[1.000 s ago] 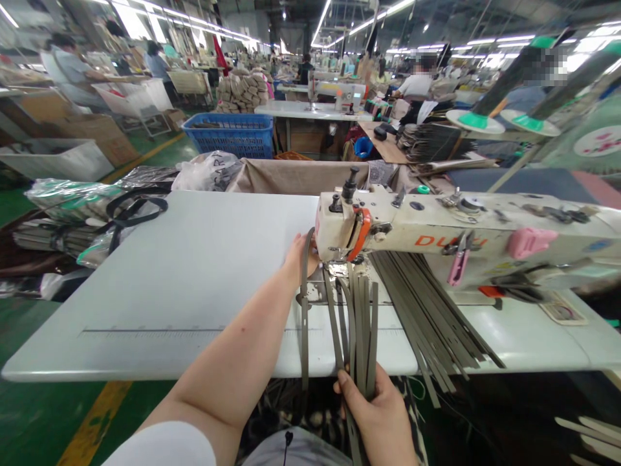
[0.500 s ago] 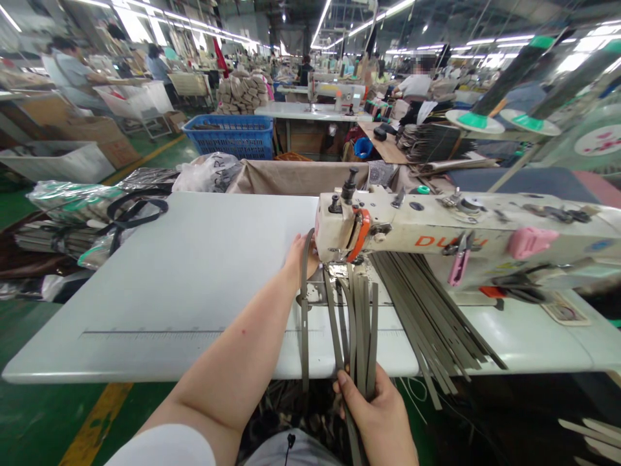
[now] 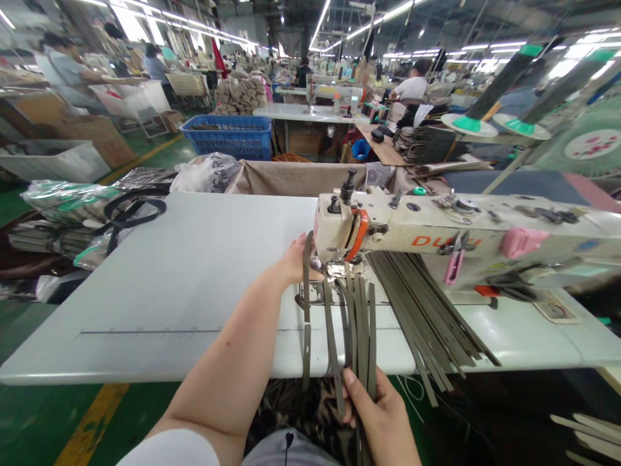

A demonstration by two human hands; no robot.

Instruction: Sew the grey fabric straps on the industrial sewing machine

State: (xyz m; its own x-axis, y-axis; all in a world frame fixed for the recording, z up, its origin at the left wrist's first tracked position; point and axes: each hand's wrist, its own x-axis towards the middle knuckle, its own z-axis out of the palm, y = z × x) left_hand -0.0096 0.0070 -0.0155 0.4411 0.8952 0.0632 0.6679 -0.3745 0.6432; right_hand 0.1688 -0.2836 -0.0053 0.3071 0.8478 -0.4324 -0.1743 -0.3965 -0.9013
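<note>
Several strips (image 3: 363, 331) point lengthwise from right hand (image 3: 381, 411) toward sewing machine (image 3: 402, 223).

We see fairly bright, cool light from rows of ceiling tubes (image 3: 321, 24) and glaring windows (image 3: 129, 26). The table (image 3: 194, 272) reflects it with only faint shadows; below, we find gloom. Toward the edges, people (image 3: 61, 68) and a fan (image 3: 592, 144) look stretched and blurred.

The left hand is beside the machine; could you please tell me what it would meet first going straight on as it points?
Probably the left end of the machine: the left hand points forward and rightward, towards it. Depth is unclear, so it might pass beneath or behind instead.
</note>
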